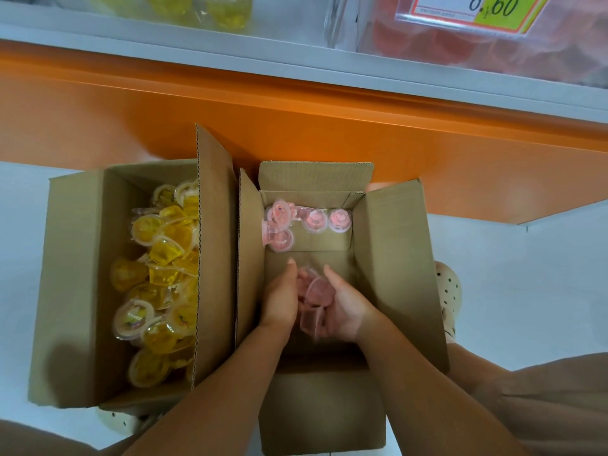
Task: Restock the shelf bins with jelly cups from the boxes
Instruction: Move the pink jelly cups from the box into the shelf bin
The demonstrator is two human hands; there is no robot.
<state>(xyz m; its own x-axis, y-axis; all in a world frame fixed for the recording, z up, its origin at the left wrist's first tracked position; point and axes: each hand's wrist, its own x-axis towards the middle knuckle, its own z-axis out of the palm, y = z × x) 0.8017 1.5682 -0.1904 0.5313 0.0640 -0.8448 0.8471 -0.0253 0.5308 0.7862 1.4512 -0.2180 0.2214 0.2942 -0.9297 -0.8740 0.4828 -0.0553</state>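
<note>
Pink, the handful of pink jelly cups (316, 297) sits low in the right-hand cardboard box (394, 258), toward its near half, scooped up between both hands. The left hand (279, 301) cups the pile from the left with its back turned up and its thumb pointing to the far side. The right hand (345, 311) lies palm up under and beside the pile. The fingers of both hands curl in around the cups, so both are grasping them; the cups are blurred and cannot be counted.

At the far end of the same box lie a few loose pink cups (306, 222), apart from the hands. The box flaps stand open.

Just to the left, touching flap to flap, stands a second open box (75, 258) heaped with yellow jelly cups (164, 274).

Both boxes rest on a white floor (543, 291) against the orange shelf base (296, 103). Above it, one clear bin (214, 11) holds yellow cups, and to its right another bin (460, 44) holds pinkish-red ones, with a price tag (487, 8) reading 6.60. A cream clog (449, 291) shows right of the box.
</note>
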